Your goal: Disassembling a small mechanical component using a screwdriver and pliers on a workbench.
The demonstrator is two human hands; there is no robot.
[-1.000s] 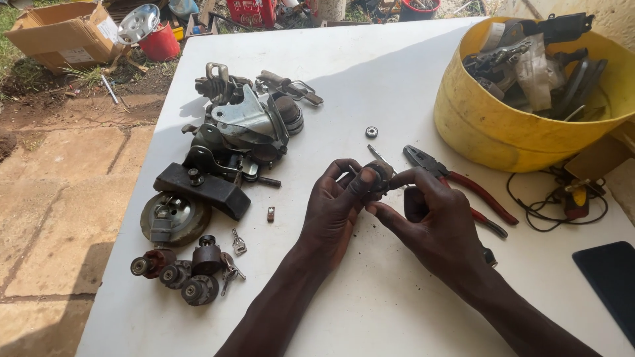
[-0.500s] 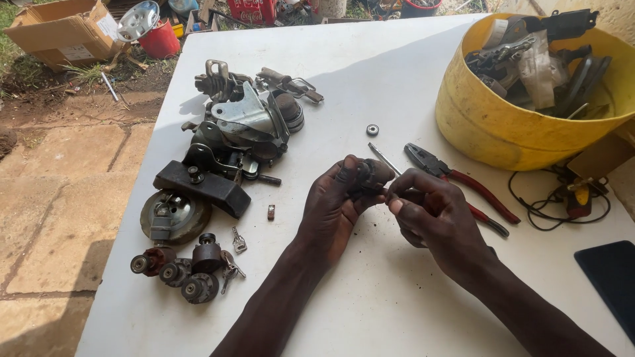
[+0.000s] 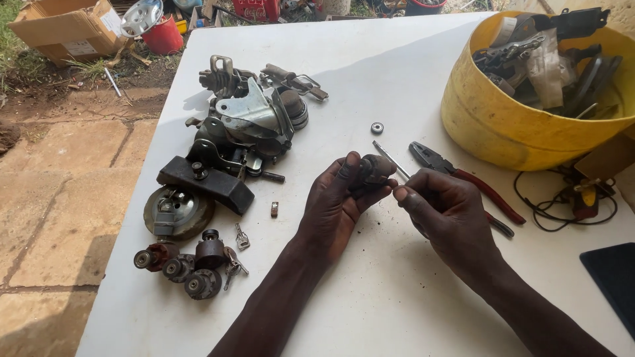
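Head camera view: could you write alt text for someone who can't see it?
A person's left hand holds a small dark cylindrical part while the right hand works a thin metal tool against it, over a white table strewn with lock assemblies, red-handled pliers and a yellow tub.

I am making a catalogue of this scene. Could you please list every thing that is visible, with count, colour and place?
table: one, white, under everything
tub: one, yellow, far right, full of parts
pliers: one, red handles, beside tub
metal assembly: one, grey, far left of table
small cylinders: several, dark, near left edge
ring: one, small, mid-table
cardboard box: one, brown, on ground
left hand: holds small dark part
right hand: holds thin metal tool
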